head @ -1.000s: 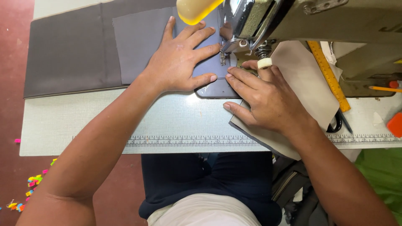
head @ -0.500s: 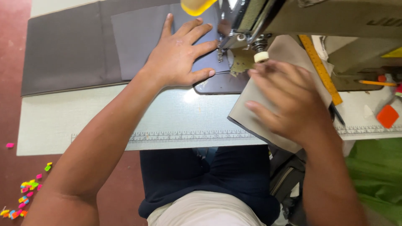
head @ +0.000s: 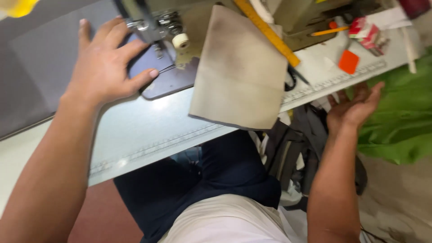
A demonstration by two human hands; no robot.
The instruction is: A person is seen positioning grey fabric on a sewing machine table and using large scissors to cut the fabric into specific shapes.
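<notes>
My left hand (head: 105,65) lies flat with spread fingers on dark grey fabric (head: 40,67) beside the sewing machine's presser foot (head: 157,31). A small dark grey piece (head: 168,78) sits under the needle, just right of my thumb. A beige cloth (head: 238,67) drapes over the table's front edge to the right of the machine. My right hand (head: 355,108) is off the table, below its right edge, palm up with fingers apart, next to green fabric (head: 400,121). It holds nothing that I can see.
A yellow ruler (head: 270,33) lies diagonally by the machine. An orange square piece (head: 348,61), an orange pencil (head: 328,31) and a small red-and-white packet (head: 366,31) rest at the table's right end. Grey fabric pieces (head: 292,148) hang below the table (head: 144,130).
My right hand left the beige cloth and dropped off the table to the lower right by the green fabric. The view swung right. My left hand stayed on the grey fabric.
</notes>
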